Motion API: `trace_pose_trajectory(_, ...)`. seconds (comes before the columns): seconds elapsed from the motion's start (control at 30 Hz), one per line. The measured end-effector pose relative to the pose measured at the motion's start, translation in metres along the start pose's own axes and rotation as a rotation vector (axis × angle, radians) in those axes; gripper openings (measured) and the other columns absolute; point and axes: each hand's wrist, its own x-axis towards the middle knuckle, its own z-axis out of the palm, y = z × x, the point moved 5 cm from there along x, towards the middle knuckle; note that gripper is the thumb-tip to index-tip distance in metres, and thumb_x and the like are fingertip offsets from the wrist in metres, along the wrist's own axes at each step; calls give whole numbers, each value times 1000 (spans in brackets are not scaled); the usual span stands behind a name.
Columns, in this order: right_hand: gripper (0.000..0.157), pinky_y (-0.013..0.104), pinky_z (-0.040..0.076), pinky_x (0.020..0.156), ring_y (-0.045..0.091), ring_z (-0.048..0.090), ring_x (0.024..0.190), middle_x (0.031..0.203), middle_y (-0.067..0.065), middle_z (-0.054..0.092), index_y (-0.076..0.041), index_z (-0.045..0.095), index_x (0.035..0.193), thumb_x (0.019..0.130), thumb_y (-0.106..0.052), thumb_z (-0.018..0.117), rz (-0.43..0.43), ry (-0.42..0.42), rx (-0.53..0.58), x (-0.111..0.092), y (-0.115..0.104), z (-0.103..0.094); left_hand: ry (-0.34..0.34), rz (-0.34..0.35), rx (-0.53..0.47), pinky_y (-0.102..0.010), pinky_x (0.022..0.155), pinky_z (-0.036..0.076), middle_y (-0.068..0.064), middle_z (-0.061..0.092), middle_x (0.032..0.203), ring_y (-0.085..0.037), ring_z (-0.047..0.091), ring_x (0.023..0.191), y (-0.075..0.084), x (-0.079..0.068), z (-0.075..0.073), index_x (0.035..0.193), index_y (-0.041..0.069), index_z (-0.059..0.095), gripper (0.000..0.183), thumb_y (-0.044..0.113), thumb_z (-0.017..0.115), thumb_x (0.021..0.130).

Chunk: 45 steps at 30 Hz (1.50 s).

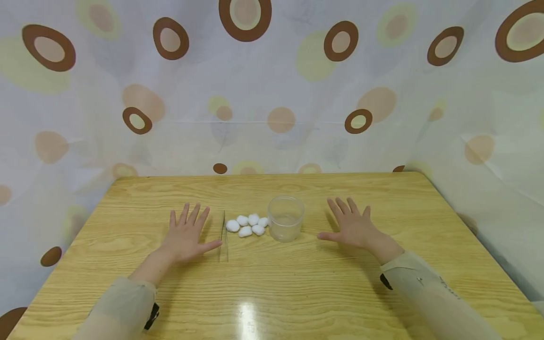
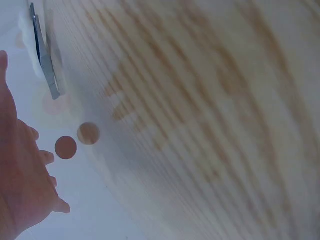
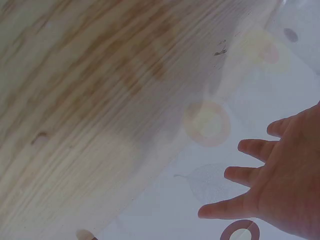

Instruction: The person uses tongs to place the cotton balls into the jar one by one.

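My left hand (image 1: 185,240) is spread with straight fingers at the left, its thumb tip overlapping a pair of metal tweezers (image 1: 223,219) in the head view. The tweezers lie lengthwise, joined end away from me, and also show in the left wrist view (image 2: 44,57). Several white cotton balls (image 1: 245,232) sit in two loose rows just right of them. Beside the cotton balls stands a clear round container (image 1: 285,229), upright and see-through. To its right, my right hand (image 1: 354,230) is spread too, thumb pointing towards the container and nothing in its grasp.
Everything lies on a light wooden table (image 1: 272,288) with a bright glare spot near its front. A white curtain (image 1: 250,80) with brown and beige circles hangs behind the table and along its sides. Long pale sleeves (image 1: 123,302) cover both forearms.
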Motion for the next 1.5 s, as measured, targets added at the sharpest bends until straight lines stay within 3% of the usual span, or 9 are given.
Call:
trace_pose_trajectory(0.4,96,77,21,102,50,27,133,145,22,36,-3,26,146,79,-65,57,-65,7,-20,2,-9,1,-46,-42,-24,-71,111,-3,-24,19,152,-47,4,141,4,9,2,147,4,23,90,64,50,85)
trace_pose_trajectory(0.73,95,73,26,103,47,32,132,144,22,38,-4,25,146,80,-60,61,-93,14,25,9,-27,-5,-71,-75,-16,-71,112,6,-25,26,150,-47,15,139,19,17,3,144,2,30,87,65,46,86)
trace_pose_trajectory(1.0,102,71,31,101,47,37,128,141,26,39,0,21,146,77,-56,68,-106,4,88,17,-42,-10,-75,-109,-60,-65,109,25,-25,35,144,-45,29,134,28,19,9,139,0,37,85,64,49,85)
trace_pose_trajectory(1.33,107,68,35,100,46,39,127,141,26,40,-1,18,147,73,-56,71,-116,-9,138,24,-50,-5,-71,-156,-144,-51,92,48,-26,47,123,-39,45,113,31,24,15,125,-8,44,79,59,56,84)
trace_pose_trajectory(1.5,109,69,34,101,45,39,128,142,26,39,-2,17,148,71,-54,74,-115,-14,176,29,-51,-2,-83,-201,-199,-45,79,51,-21,51,108,-33,50,98,32,26,15,112,-4,49,59,47,62,85)
